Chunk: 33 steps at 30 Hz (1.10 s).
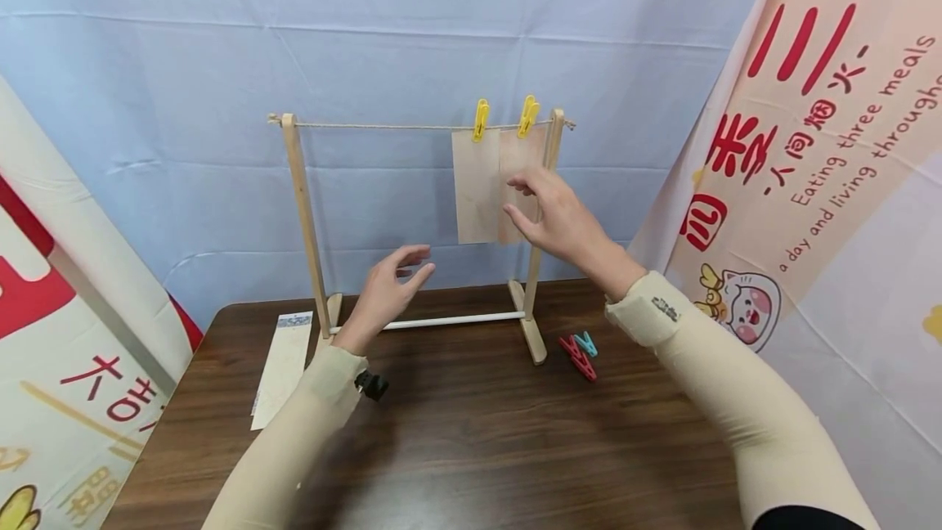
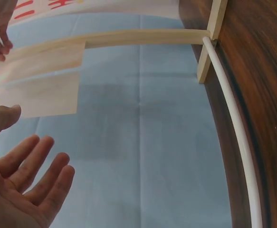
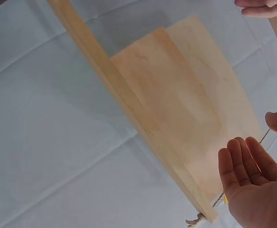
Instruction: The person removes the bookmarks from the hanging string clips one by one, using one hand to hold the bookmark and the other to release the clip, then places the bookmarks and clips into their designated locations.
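Observation:
Two pale paper sheets hang side by side from a thin rope [image 1: 375, 127] on a wooden rack [image 1: 302, 211]. One yellow clothespin [image 1: 481, 119] clips the left sheet [image 1: 474, 199], another yellow clothespin [image 1: 527, 118] the right sheet [image 1: 515, 155]. In front of the right sheet is my right hand [image 1: 555, 211], fingers loosely bent and thumb apart, holding nothing. My left hand [image 1: 386, 291] hovers lower, near the rack's white bottom bar [image 1: 456, 321], also holding nothing. The left wrist view shows the left fingers [image 2: 47, 183] spread and relaxed, away from the sheets.
Red clothespins [image 1: 578, 358] and a light blue clothespin [image 1: 585, 343] lie on the dark wooden table [image 1: 471, 448], right of the rack. Long pale paper strips [image 1: 283, 370] with a blue patterned end lie at the left. A light blue cloth [image 1: 397, 31] hangs behind.

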{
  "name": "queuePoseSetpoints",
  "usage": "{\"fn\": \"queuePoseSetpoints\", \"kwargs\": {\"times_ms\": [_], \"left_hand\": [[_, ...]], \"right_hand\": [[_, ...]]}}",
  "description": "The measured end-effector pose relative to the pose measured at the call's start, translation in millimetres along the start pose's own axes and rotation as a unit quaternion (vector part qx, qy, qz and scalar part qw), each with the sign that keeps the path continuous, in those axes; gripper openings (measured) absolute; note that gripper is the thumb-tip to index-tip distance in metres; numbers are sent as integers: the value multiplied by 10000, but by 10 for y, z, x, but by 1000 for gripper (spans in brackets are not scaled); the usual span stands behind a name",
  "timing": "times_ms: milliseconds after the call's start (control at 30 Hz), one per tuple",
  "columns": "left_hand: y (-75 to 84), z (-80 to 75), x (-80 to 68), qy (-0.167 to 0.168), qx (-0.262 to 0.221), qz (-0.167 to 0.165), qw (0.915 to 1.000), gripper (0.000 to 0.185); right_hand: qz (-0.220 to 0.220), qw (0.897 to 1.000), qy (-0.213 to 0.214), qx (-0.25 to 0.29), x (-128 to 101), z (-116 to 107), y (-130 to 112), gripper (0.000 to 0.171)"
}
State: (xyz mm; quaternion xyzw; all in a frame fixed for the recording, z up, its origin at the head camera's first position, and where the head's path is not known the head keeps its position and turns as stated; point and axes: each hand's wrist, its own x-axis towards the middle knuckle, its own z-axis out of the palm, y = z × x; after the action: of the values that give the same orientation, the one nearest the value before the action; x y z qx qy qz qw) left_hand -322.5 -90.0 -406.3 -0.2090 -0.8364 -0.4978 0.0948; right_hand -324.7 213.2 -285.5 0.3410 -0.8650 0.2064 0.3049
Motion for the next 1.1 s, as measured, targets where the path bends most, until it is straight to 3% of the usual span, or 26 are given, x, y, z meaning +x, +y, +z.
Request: {"fn": "queuePoseSetpoints", "kwargs": {"times_ms": [700, 1100], "left_hand": [[87, 164, 300, -40, -8, 80, 10000, 42], [64, 244, 435, -105, -71, -83, 9999, 47]], "right_hand": [[-355, 9989, 274, -128, 381, -190, -105, 38], [-243, 9988, 386, -152, 596, -265, -80, 38]]}}
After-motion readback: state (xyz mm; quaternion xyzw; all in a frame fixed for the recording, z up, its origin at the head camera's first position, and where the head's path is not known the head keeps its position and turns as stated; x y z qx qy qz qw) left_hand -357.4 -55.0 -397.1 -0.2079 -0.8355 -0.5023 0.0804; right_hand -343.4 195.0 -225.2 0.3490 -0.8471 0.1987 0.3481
